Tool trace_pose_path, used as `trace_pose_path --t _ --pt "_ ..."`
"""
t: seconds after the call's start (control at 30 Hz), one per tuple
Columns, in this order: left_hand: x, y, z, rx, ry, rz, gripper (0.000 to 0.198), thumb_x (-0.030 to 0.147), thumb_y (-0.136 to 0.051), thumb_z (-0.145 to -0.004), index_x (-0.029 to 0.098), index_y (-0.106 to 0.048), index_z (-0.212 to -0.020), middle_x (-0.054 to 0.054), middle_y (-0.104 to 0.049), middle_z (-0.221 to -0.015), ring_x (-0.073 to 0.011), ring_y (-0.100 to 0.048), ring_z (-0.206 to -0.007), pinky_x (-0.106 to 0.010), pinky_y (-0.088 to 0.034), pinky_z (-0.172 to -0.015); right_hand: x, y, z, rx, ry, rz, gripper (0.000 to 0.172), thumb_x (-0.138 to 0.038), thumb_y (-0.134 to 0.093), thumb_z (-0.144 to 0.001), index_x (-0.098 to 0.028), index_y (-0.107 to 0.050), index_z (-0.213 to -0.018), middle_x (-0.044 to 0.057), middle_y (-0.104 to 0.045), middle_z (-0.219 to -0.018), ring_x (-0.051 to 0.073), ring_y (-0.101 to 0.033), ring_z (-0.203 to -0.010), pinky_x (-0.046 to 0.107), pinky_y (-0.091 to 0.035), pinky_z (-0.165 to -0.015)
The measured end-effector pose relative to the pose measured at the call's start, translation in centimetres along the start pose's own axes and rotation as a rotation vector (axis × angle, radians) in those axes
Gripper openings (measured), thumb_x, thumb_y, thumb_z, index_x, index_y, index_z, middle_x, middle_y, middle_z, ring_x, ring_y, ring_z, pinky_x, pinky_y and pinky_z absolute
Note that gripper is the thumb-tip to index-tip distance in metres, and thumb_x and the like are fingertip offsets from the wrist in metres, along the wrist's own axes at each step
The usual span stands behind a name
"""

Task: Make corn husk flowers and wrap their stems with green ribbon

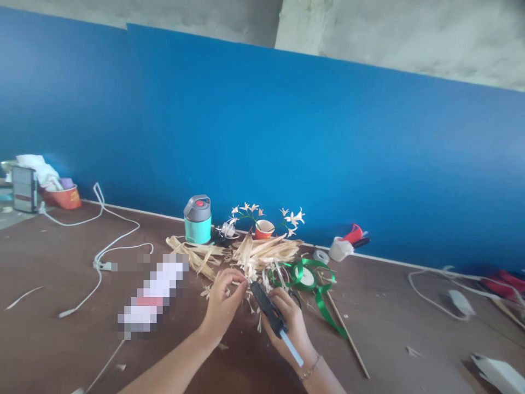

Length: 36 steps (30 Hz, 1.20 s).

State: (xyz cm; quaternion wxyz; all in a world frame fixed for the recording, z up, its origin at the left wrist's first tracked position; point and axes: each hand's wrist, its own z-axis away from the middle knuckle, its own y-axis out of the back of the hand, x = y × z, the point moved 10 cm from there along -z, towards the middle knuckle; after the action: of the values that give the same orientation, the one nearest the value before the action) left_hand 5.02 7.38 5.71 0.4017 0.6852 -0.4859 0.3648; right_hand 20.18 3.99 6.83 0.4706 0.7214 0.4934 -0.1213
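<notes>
My right hand point(290, 320) is wrapped round a black hot glue gun point(267, 308), with a pale glue stick point(292, 349) jutting from its back end. The gun's nozzle points up and left, close to the fingertips of my left hand point(225, 298). My left fingers are pinched together at the nozzle; what they hold is too small to make out. Just beyond both hands lies a heap of dry corn husks point(266, 251). A spool of green ribbon point(305, 277) sits right of the husks, its loose end trailing toward a thin wooden stick point(348, 335).
A red paper cup point(264, 230) with white husk flowers point(293, 218) stands behind the husks, beside a teal flask point(197, 224). White cables point(98, 257) run across the left side. A tape roll point(321, 256) and a white cup point(341, 249) stand near the blue partition point(262, 137).
</notes>
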Motion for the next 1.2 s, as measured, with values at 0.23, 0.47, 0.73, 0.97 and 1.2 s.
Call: trace_pose_path --t 0.23,0.47,0.73,0.97,1.2 --pt "-0.5 -0.1 0.1 -0.006 0.009 0.025 0.018 0.031 -0.055 -0.080 0.020 -0.063 -0.069 -0.005 -0.064 -0.083 -0.0214 -0.058 -0.085 -0.034 -0.042 -0.080 0.0 0.0 0.1 -0.003 0.005 0.005 0.018 -0.004 -0.052 -0.070 -0.019 -0.056 -0.079 0.004 -0.054 -0.081 0.015 -0.057 -0.071 0.023 -0.046 -0.065" --pt "-0.6 -0.4 0.1 -0.030 0.023 0.080 0.018 0.032 -0.056 -0.080 0.019 -0.063 -0.069 -0.005 -0.063 -0.083 -0.0210 -0.058 -0.085 -0.033 -0.042 -0.081 0.3 -0.1 0.3 0.003 -0.004 0.018 0.018 -0.005 -0.053 -0.070 -0.019 -0.055 -0.080 0.004 -0.053 -0.082 0.015 -0.057 -0.070 0.023 -0.046 -0.064" --pt "-0.2 -0.7 0.0 -0.078 0.071 0.189 0.022 0.035 -0.057 -0.080 0.018 -0.063 -0.067 -0.005 -0.062 -0.082 -0.0203 -0.057 -0.083 -0.031 -0.043 -0.078 0.1 0.1 0.3 0.007 0.006 0.018 0.016 -0.006 -0.053 -0.071 -0.019 -0.056 -0.081 0.004 -0.054 -0.082 0.015 -0.057 -0.071 0.023 -0.046 -0.065" --pt "-0.7 -1.3 0.1 -0.120 0.141 0.284 0.025 0.039 -0.058 -0.079 0.018 -0.064 -0.069 -0.006 -0.060 -0.086 -0.0209 -0.056 -0.086 -0.029 -0.043 -0.076 -0.6 0.3 0.0 0.015 0.002 -0.013 0.012 -0.009 -0.054 -0.073 -0.019 -0.055 -0.078 0.003 -0.054 -0.077 0.015 -0.055 -0.067 0.023 -0.046 -0.061" --pt "-1.3 -1.4 0.2 -0.123 0.162 0.300 0.028 0.044 -0.058 -0.078 0.018 -0.065 -0.071 -0.006 -0.061 -0.084 -0.0190 -0.056 -0.080 -0.027 -0.044 -0.070 -0.6 0.3 0.1 0.010 -0.016 -0.006 0.008 -0.012 -0.053 -0.075 -0.020 -0.053 -0.076 0.002 -0.052 -0.074 0.014 -0.053 -0.064 0.024 -0.045 -0.059"
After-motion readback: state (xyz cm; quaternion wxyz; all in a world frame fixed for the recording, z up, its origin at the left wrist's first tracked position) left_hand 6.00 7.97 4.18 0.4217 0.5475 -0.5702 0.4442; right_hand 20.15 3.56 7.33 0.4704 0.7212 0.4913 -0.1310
